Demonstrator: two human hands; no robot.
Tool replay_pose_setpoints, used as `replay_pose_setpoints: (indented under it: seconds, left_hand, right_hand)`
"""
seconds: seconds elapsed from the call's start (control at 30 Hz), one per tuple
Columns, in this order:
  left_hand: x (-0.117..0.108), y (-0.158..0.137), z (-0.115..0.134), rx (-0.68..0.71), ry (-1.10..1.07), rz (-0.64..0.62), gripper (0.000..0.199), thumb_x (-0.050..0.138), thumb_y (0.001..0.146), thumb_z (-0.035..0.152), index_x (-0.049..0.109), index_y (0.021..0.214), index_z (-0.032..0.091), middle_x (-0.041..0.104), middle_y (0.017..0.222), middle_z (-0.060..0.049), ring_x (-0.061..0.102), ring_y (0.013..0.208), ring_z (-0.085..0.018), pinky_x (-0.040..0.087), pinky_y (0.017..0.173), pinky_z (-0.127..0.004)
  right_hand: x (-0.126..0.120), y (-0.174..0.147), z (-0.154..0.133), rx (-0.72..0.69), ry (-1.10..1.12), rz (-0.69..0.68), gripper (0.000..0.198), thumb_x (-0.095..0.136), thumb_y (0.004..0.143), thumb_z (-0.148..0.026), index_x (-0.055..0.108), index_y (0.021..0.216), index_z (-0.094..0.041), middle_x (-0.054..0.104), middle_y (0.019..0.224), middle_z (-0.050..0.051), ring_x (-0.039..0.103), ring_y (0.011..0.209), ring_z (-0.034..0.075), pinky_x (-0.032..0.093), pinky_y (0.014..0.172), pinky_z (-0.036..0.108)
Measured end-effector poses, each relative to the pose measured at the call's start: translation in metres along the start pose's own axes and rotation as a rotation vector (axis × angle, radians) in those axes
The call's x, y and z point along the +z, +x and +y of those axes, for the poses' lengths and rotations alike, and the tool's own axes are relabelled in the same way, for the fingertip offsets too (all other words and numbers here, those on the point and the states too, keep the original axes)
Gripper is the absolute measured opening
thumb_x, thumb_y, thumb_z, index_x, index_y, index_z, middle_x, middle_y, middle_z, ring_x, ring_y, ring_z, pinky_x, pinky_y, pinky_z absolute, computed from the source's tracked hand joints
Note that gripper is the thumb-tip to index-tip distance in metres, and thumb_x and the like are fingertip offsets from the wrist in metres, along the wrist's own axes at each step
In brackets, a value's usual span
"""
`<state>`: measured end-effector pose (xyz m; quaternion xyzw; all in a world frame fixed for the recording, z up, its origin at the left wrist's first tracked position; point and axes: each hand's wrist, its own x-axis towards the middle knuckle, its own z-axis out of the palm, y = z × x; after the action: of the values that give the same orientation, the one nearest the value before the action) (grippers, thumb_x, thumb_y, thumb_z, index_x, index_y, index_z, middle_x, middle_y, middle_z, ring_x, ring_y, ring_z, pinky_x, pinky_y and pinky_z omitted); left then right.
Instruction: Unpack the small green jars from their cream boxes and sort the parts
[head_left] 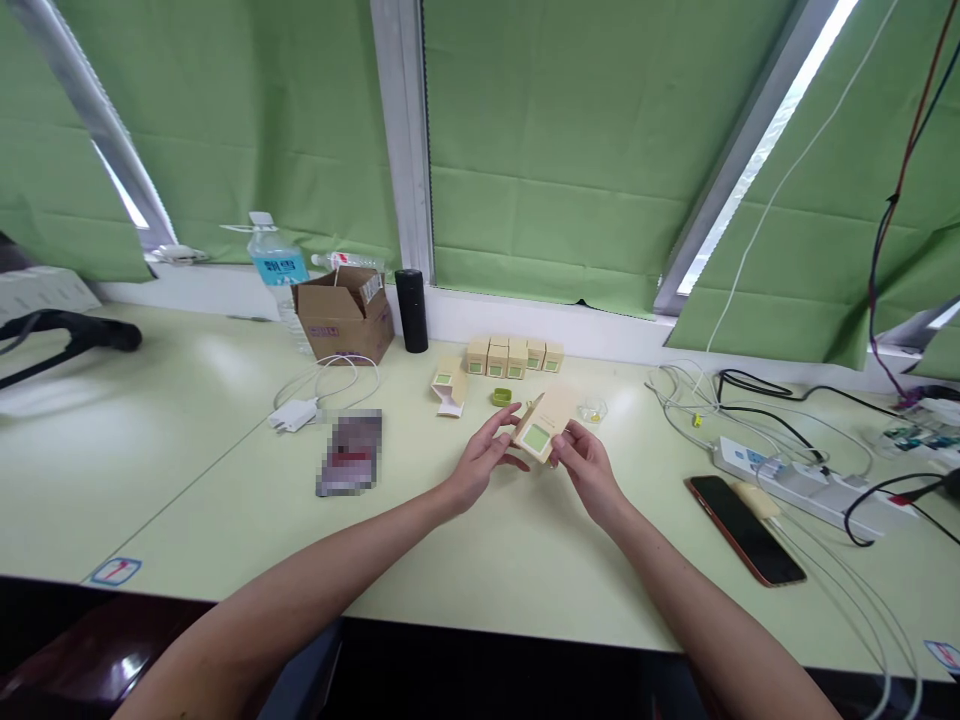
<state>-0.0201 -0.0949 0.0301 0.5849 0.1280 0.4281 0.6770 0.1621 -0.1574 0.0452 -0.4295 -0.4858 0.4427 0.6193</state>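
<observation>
Between my two hands, above the table, a small cream-coloured carton with a green window is held tilted. My right hand grips its right side, thumb on the front. At the carton's left edge, by what looks like a raised flap, are the curved fingers of my left hand; the exact contact is partly hidden. Just beyond lie a small green square container and a small clear piece. An opened carton with a white inside stands to the left of the green container.
A row of several small closed cartons stands near the wall. At the back left are a brown cardboard box, a black cylinder and a water bottle. A phone and a power strip with cables lie right.
</observation>
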Motion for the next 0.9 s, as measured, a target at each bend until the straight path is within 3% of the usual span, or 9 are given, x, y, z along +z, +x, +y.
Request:
replay_pose_setpoints:
  seconds: [0.23,0.53,0.9]
  left_hand:
    - [0.007,-0.009,-0.004,0.132,0.228,0.029,0.059,0.062,0.096,0.036,0.04,0.15,0.031,0.046,0.137,-0.012,0.056,0.117,-0.025,0.057,0.095,-0.041]
    - [0.01,-0.008,-0.003,0.136,0.246,0.044,0.056,0.06,0.096,0.036,0.035,0.145,0.03,0.046,0.131,-0.011,0.056,0.115,-0.022,0.054,0.095,-0.038]
    - [0.013,-0.009,0.0,0.041,0.243,0.065,0.06,0.063,0.084,0.016,0.036,0.137,0.029,0.048,0.127,-0.008,0.057,0.108,-0.02,0.05,0.082,-0.03]
  right_hand:
    - [-0.001,0.002,0.001,-0.007,-0.08,0.015,0.055,0.078,0.077,-0.062,0.063,0.117,-0.027,0.075,0.102,0.006,0.07,0.097,0.026,0.055,0.087,0.039]
    - [-0.006,0.003,0.01,-0.105,-0.257,0.012,0.052,0.074,0.083,-0.059,0.06,0.122,-0.025,0.071,0.097,0.004,0.062,0.091,0.022,0.051,0.086,0.038]
    - [0.009,-0.005,0.004,-0.16,-0.334,0.064,0.047,0.076,0.081,-0.053,0.059,0.115,-0.026,0.072,0.102,0.006,0.062,0.091,0.023,0.048,0.086,0.04]
